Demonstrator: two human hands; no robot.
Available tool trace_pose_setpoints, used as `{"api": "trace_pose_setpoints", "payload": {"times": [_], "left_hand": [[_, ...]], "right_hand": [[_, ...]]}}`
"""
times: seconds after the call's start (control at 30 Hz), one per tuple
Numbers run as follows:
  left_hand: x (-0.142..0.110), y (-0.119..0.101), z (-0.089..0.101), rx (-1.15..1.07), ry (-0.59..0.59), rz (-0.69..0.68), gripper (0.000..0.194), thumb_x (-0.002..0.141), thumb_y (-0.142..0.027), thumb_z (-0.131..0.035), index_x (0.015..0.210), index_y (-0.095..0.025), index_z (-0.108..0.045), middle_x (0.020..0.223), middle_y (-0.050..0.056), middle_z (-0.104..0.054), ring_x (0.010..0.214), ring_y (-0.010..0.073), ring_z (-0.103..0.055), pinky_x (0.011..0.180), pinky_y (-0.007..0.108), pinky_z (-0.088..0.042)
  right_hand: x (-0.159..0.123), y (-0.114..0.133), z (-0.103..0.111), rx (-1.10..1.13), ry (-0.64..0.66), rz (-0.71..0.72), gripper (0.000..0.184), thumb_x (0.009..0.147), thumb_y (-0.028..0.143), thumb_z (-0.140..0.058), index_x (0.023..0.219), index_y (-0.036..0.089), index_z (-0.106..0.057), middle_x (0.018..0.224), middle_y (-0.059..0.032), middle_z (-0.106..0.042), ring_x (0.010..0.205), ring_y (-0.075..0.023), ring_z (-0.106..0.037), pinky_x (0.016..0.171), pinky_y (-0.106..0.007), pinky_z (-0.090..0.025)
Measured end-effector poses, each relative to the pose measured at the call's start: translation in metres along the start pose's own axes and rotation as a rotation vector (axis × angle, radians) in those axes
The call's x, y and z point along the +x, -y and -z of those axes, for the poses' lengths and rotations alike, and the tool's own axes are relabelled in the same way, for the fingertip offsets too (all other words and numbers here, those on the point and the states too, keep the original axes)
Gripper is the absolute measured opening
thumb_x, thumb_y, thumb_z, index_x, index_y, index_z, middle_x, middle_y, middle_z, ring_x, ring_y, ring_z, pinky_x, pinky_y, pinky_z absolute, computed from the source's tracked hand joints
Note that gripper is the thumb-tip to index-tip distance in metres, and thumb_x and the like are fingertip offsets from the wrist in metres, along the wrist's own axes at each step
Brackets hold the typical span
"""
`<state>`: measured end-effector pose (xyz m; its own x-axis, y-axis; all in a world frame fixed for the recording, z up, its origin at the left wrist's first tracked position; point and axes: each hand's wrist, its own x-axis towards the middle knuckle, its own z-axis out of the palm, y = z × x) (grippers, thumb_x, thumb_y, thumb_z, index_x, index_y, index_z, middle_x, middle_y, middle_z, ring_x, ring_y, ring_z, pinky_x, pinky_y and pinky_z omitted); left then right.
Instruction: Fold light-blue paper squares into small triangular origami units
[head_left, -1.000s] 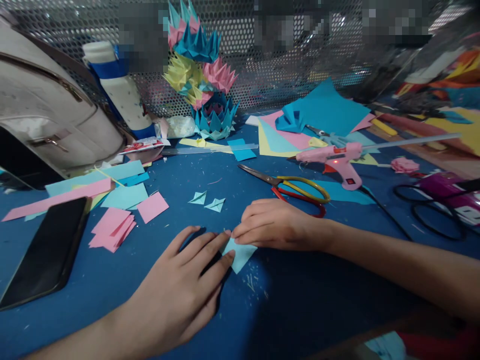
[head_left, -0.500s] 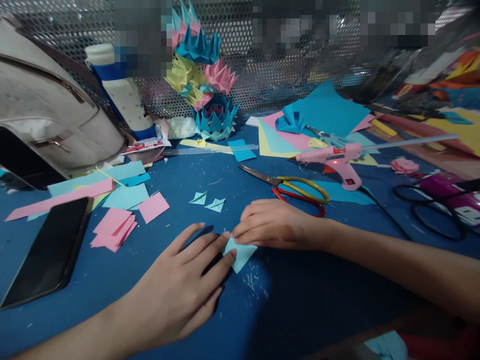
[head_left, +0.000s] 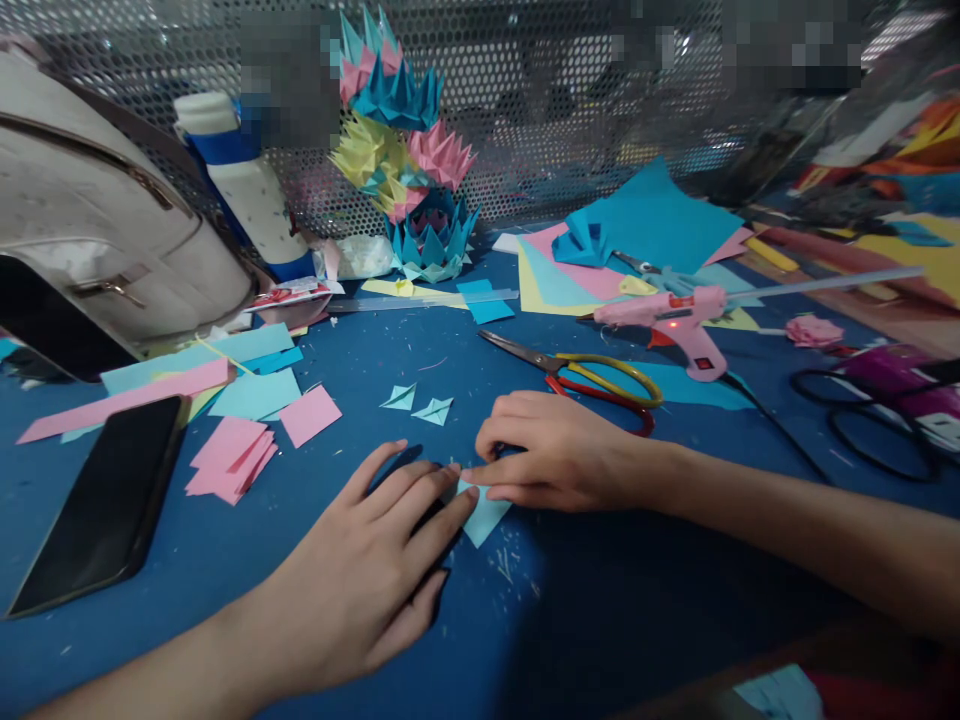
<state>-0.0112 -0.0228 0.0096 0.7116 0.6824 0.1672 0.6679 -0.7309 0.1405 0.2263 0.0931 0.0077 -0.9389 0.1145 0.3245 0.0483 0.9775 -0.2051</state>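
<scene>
A small light-blue paper piece (head_left: pixel 484 515) lies on the blue table (head_left: pixel 622 590) between both my hands. My left hand (head_left: pixel 375 570) rests flat with fingers stretched out, its fingertips pressing the paper's left edge. My right hand (head_left: pixel 559 450) comes in from the right, its fingers partly curled and its fingertips pressing the paper's top edge. Two small folded light-blue pieces (head_left: pixel 417 403) lie just behind my hands.
Red and yellow scissors (head_left: pixel 592 382) and a pink glue gun (head_left: pixel 671 318) lie behind my right hand. A black phone (head_left: pixel 105 500), pink paper squares (head_left: pixel 232 455) and a white bag (head_left: pixel 97 220) are on the left. A stacked paper flower tower (head_left: pixel 409 160) and a bottle (head_left: pixel 240 180) stand at the mesh wall.
My right hand's fingers have curled up more and shifted slightly over the paper. My left hand stays pressed on the piece.
</scene>
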Motion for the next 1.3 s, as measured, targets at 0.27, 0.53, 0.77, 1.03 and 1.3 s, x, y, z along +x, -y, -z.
{"api": "trace_pose_setpoints", "payload": {"times": [0.27,0.53,0.77,1.03,1.3], "left_hand": [[-0.002,-0.001,0.001,0.019,-0.007,-0.004,0.054,0.093,-0.025,-0.051,0.145,-0.015,-0.044,0.134,0.017,-0.05,0.128,0.0339,-0.045,0.113,0.061,-0.031],[0.001,0.005,-0.005,-0.01,0.02,-0.088,0.054,0.092,-0.019,-0.047,0.145,-0.01,-0.042,0.151,0.015,-0.043,0.14,0.0307,-0.039,0.118,0.059,-0.027],[0.0,0.002,-0.006,-0.062,-0.017,-0.08,0.056,0.093,-0.014,-0.046,0.148,-0.012,-0.038,0.143,0.016,-0.05,0.136,0.0291,-0.044,0.118,0.06,-0.027],[0.002,0.0,-0.003,-0.121,-0.052,-0.107,0.047,0.095,-0.012,-0.046,0.143,-0.012,-0.045,0.126,0.012,-0.06,0.121,0.0252,-0.055,0.118,0.058,-0.025],[0.0,-0.001,-0.004,-0.059,-0.036,-0.151,0.049,0.096,-0.015,-0.046,0.145,-0.01,-0.042,0.132,0.014,-0.057,0.126,0.0272,-0.051,0.119,0.057,-0.024]], "right_hand": [[0.005,0.016,0.026,-0.182,0.246,-0.002,0.026,0.101,0.027,-0.047,0.086,0.018,-0.066,0.073,-0.0026,-0.056,0.073,-0.0189,-0.04,0.064,-0.035,-0.022],[-0.002,0.008,0.019,0.046,0.119,-0.21,0.03,0.102,0.028,-0.045,0.083,0.016,-0.065,0.078,-0.0036,-0.062,0.076,-0.0165,-0.048,0.067,-0.03,-0.031],[0.004,0.012,0.004,0.298,0.093,-0.46,0.016,0.09,0.033,-0.068,0.088,0.018,-0.063,0.077,0.0013,-0.056,0.078,-0.0144,-0.05,0.068,-0.026,-0.033],[0.006,0.013,0.003,0.313,0.099,-0.452,0.013,0.094,0.028,-0.063,0.085,0.018,-0.061,0.081,0.0001,-0.058,0.082,-0.0151,-0.049,0.069,-0.027,-0.032],[0.004,0.017,0.014,0.212,0.204,-0.551,0.029,0.079,0.042,-0.077,0.073,0.018,-0.061,0.071,0.0027,-0.057,0.074,-0.014,-0.049,0.065,-0.027,-0.03]]}}
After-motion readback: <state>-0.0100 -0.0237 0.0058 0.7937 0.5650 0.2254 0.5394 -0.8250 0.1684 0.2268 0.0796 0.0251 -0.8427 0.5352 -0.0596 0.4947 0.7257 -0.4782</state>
